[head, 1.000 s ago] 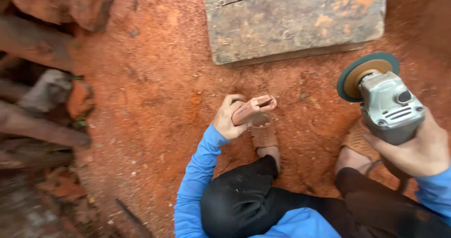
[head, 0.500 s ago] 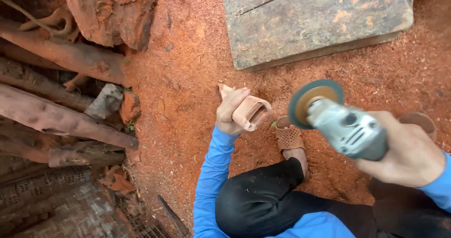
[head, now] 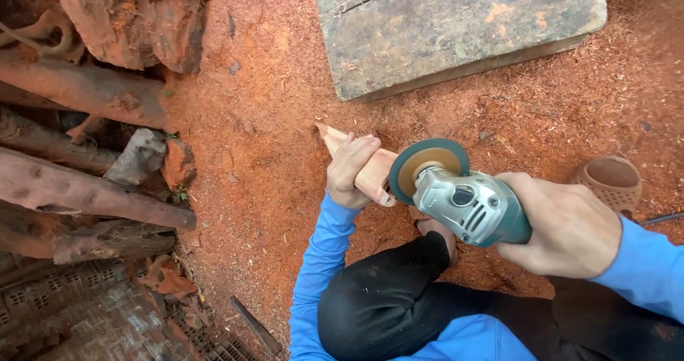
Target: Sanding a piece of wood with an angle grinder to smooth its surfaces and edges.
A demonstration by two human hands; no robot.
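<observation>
Head view, looking down. The ground [head: 271, 154] is loose red sawdust over soil, soft and uneven, spreading on all sides of both hands. Beyond the hands lies a weathered grey wooden slab [head: 456, 26], flat and broad. Well to the left of the left hand, rough reddish logs [head: 78, 183] are stacked, with a mesh grate [head: 71, 311] nearer the person.

The angle grinder [head: 463, 197] is gripped around its body by the right hand [head: 570, 225], fingers fully wrapped; its sanding disc [head: 427, 168] points toward the left hand and stands touching or just beside the workpiece. It appears rigid and moderately heavy, best held at the rear of the body, clear of the disc.

The wooden piece [head: 363, 165] is a small, pale, tapered block, clamped in the left hand [head: 350, 172], whose fingers curl over its middle; one pointed end projects beyond the hand. It appears light, stiff and dusty, hence liable to slip; the safest hold is at the end away from the disc.

A perforated brown sandal [head: 613, 179] lies just beyond the right wrist.
</observation>
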